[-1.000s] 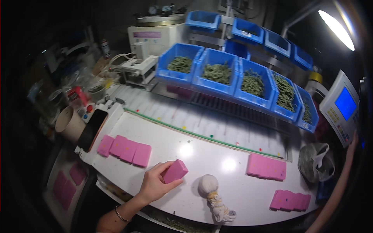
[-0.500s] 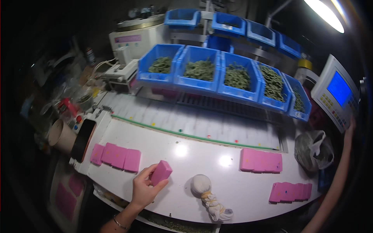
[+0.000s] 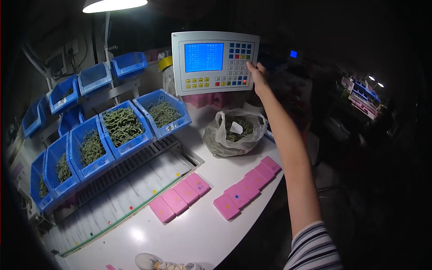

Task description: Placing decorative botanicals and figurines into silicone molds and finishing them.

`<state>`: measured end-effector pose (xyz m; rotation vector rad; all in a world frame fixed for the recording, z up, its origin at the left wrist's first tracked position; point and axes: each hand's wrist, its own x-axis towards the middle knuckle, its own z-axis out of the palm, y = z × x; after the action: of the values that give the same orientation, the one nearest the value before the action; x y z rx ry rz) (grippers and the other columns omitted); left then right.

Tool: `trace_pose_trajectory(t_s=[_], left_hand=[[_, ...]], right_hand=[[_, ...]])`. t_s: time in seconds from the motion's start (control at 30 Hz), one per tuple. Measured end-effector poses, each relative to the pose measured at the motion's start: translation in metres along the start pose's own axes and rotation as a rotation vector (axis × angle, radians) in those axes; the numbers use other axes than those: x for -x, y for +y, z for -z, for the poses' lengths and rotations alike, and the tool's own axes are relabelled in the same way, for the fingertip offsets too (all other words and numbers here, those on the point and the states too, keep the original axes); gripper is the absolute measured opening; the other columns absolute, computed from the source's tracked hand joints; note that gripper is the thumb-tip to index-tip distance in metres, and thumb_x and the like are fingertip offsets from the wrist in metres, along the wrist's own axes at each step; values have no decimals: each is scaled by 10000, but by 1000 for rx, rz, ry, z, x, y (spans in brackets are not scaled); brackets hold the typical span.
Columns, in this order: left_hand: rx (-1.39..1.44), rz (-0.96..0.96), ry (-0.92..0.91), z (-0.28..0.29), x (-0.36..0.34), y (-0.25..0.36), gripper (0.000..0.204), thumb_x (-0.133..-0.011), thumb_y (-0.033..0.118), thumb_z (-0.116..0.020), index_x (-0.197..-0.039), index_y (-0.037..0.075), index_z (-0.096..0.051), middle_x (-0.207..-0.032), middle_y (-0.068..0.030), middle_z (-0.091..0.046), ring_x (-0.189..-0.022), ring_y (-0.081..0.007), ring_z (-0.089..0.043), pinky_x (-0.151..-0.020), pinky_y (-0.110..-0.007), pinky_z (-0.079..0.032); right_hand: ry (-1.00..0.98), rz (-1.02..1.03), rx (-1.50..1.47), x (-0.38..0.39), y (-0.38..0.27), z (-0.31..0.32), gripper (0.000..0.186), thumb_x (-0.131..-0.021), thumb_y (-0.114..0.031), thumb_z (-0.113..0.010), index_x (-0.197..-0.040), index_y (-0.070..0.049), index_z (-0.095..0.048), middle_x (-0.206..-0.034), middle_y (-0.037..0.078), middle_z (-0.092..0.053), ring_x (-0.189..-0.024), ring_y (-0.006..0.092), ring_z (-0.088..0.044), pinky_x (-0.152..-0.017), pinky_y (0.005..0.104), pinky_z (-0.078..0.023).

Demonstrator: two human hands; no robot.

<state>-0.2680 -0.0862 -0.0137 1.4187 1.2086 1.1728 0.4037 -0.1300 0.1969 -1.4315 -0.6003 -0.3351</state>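
My right hand [image 3: 256, 77] is at the right edge of a light grey control panel [image 3: 179, 63] with a lit blue screen [image 3: 204, 57] and coloured keys. One digit lies on the keypad while the others reach round the panel's edge, partly hidden. My right forearm, in a striped sleeve [image 3: 313, 249], stretches up past the table's right side. My left hand is out of view. At the bottom edge shows a small corner of a pink block [image 3: 110, 267]; whatever holds it, if anything, is cut off. Nearby lies a tied white cloth bundle [image 3: 150, 262].
Two rows of pink blocks [image 3: 186, 193] [image 3: 245, 186] lie on the white table. Behind them stands a plastic bag [image 3: 216, 141] of dark green plant matter. Blue bins [image 3: 130, 128] of dried green strands line a rack on the left, under a lamp [image 3: 114, 5].
The view has swung right and up, bringing the control panel to the middle. My left hand with its pink block has left the view. My right hand remains at the panel.
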Motion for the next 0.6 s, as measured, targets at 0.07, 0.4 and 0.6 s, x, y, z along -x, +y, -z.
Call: trace_pose_trajectory(t_s=[0.07, 0.4, 0.6], left_hand=[[-2, 1, -1, 2, 0, 1, 438, -855, 68, -576, -1245, -88, -453, -1106, -145, -592, -767, -120, -545, -554, -212, -392], [-1, 25, 28, 7, -2, -6, 438, -851, 66, -579, -1243, -87, -456, -1098, -142, -594, -702, -111, -516, -544, -208, -386], [-48, 0, 9, 9, -3, -11, 438, -846, 84, -589, -1231, -88, -469, -1090, -143, -599, -702, -110, -528, -523, -207, -379]], right_hand=[[7, 16, -25, 0, 1, 1, 258, -842, -241, -605, -957, -11, -597, -898, 83, -633, -855, 158, -567, -788, 289, -420], [-15, -7, -116, -13, 23, -9, 295, -872, -245, -561, -1052, -11, -548, -1032, 110, -611, -958, 182, -561, -849, 308, -407], [10, 32, -52, -5, 12, -11, 309, -878, -256, -556, -1064, -10, -545, -1032, 114, -611, -956, 193, -566, -843, 312, -414]])
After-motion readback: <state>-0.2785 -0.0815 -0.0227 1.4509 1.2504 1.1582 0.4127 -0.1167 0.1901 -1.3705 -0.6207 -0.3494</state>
